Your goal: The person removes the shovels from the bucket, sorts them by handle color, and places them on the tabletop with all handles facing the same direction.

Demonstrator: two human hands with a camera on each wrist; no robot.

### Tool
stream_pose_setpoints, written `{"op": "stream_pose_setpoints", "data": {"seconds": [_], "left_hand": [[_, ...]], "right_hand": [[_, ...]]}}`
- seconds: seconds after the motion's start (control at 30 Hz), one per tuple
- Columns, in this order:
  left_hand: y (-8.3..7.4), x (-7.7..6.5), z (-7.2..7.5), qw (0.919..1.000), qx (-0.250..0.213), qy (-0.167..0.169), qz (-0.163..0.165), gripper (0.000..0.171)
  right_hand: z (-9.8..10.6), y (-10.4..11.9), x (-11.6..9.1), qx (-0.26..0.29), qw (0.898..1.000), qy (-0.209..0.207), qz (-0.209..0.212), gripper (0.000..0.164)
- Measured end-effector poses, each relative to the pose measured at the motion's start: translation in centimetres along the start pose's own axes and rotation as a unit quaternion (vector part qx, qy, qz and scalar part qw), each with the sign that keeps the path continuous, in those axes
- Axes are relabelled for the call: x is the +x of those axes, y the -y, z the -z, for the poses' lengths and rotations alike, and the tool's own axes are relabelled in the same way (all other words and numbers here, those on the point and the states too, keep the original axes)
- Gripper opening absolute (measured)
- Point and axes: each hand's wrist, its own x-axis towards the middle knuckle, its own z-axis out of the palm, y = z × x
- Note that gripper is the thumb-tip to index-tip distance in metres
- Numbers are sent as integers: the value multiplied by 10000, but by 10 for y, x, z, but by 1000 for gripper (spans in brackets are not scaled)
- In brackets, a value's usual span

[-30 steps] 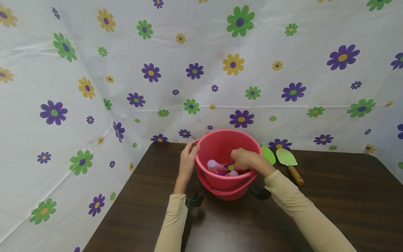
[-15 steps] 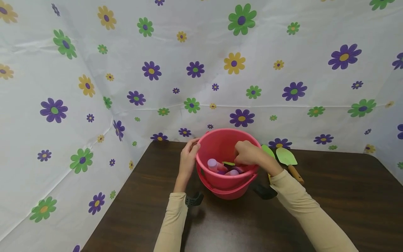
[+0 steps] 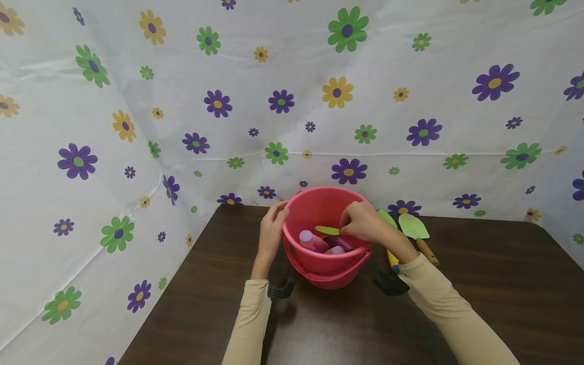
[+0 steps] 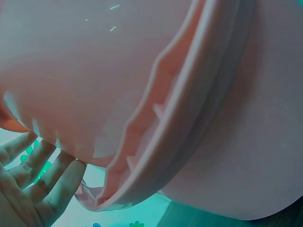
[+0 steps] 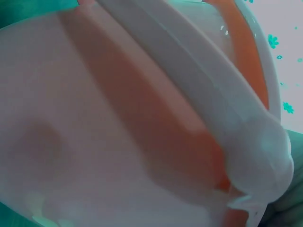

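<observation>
Pink plastic between the two bare hands: a bucket, standing upright on the dark wood-grained surface, close to a white flowered cloth, with its handle hanging down across the front. At the bucket's near-left side, the left hand, fingers fairly straight and spread apart, tips touching the outside of the wall near the rim, as also seen from the left wrist. Inside the mouth, towards the right, the right hand, bent downwards with fingers curled, pinching the end of a yellow-green piece; fingertips partly hidden behind the knuckles. Slim and flat-looking, this yellow-green piece, pointing leftward over the other contents, one end lost in the grip. Just beneath, a dark purple piece; impossible to tell whether touched by the same fingers. Towards the left inside, a lilac-ended cylinder, with a pinkish piece beside it and another lilac end near the front rim. Outside, to the right, a pale green trowel with a wooden handle, and next to it a green-bladed tool with a yellow handle, partly covered by the right forearm. Beige sleeves on both arms.
</observation>
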Motion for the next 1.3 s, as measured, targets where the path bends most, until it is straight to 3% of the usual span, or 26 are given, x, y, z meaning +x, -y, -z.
{"op": "stream_pose_setpoints", "data": {"seconds": [0.3, 1.3], "left_hand": [[-36, -16, 0, 10000, -51, 8, -82, 36], [-38, -17, 0, 9999, 119, 44, -115, 36]], "right_hand": [[-1, -1, -7, 103, 9989, -450, -17, 17], [1, -4, -29, 532, 9833, -1742, -7, 15]]}}
